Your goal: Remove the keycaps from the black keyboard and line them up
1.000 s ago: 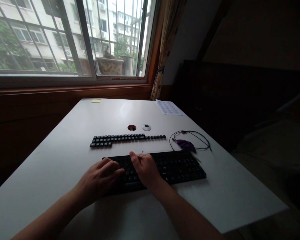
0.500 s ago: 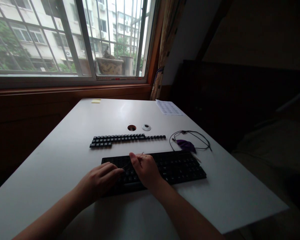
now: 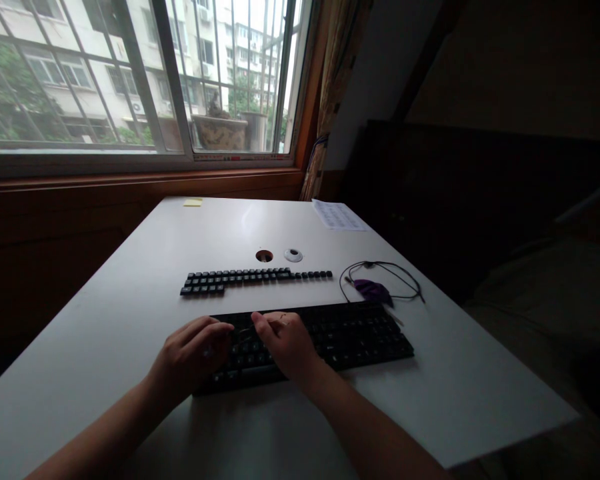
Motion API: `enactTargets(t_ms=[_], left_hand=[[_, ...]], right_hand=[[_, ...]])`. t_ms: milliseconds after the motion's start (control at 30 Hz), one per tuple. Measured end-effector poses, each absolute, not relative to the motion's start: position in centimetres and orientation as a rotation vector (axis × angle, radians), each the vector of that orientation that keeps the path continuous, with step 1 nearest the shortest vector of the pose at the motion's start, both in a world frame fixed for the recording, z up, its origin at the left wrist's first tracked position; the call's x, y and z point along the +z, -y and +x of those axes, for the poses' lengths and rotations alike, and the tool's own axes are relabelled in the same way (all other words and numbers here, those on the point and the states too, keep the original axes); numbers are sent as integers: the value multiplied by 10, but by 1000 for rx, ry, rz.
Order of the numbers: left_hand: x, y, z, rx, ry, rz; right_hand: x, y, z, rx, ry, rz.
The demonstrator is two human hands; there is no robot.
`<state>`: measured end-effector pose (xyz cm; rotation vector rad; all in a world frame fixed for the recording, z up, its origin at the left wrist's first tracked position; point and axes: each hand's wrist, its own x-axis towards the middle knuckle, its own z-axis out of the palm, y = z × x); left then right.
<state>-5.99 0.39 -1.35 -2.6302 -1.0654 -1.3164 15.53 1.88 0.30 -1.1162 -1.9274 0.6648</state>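
A black keyboard (image 3: 360,333) lies on the white table beneath both of my hands. My right hand (image 3: 287,340) is closed around a thin wire keycap puller (image 3: 245,333), whose wire reaches left over the keys. My left hand (image 3: 195,350) is at the keyboard's left end, its fingers curled and pinched beside the wire; whatever is between its fingertips is hidden. Beyond the keyboard, loose black keycaps (image 3: 240,279) stand in neat rows.
A purple cloth-like item (image 3: 373,291) and a looped black cable (image 3: 405,273) lie behind the keyboard's right side. Further back are a round cable hole (image 3: 264,256), its white cover (image 3: 293,255), a printed sheet (image 3: 339,216) and a yellow note (image 3: 193,202).
My left hand has moved left and slightly up, off the keys it covered. My right hand has shifted a little left and down with the keycap puller. The keycap rows look the same.
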Motion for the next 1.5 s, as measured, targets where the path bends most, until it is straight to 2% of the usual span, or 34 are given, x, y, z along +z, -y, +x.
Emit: enactTargets(t_ms=[333,733,1200,1500], left_hand=[[-12,-2,-64,-1361,1061,-2681],[-6,1,-62,-1315,884,-2600],[-12,-5,-66,-1201,764,-2694],[-9,-13,-72,-958,760,-2786]], right_hand=[[14,-19,163,399,1909,-1037],[7,-17,158,448,2117,-717],[6,-21,160,672,2087,-802],[6,-28,161,617,2221,-904]])
